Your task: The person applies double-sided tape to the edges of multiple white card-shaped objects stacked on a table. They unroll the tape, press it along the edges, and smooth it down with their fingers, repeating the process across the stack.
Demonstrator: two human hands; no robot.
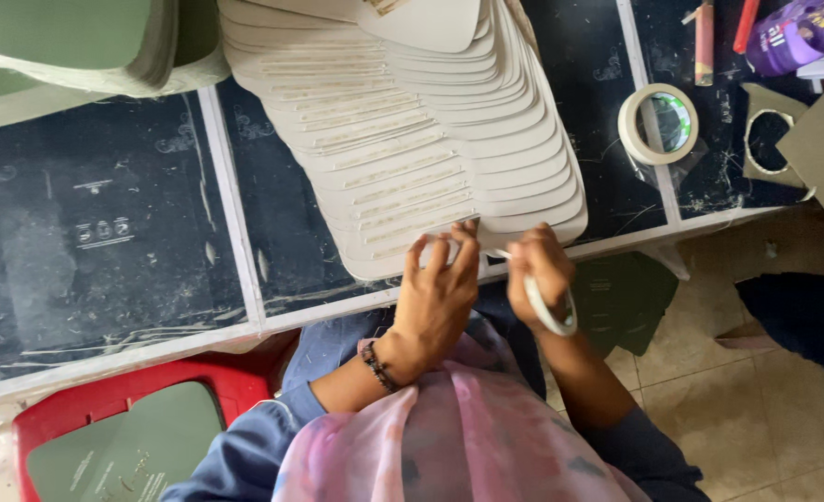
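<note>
The fanned stack of cut boards (430, 121) lies on the desk (105, 232). At the stack's near edge are both hands: the left hand (435, 293) touching its lowest board, the right hand (542, 274) just beside it with a tape roll (551, 311) hanging from the fingers (533, 244). To the right of the stack lies a second tape ring (658, 123); farther right, cardboard pieces (821, 149). Left of the stack sits another pile (77, 46). Below the desk edge, left of the hands, stands a stool (105, 409) with a sheet (133, 446) on it.
</note>
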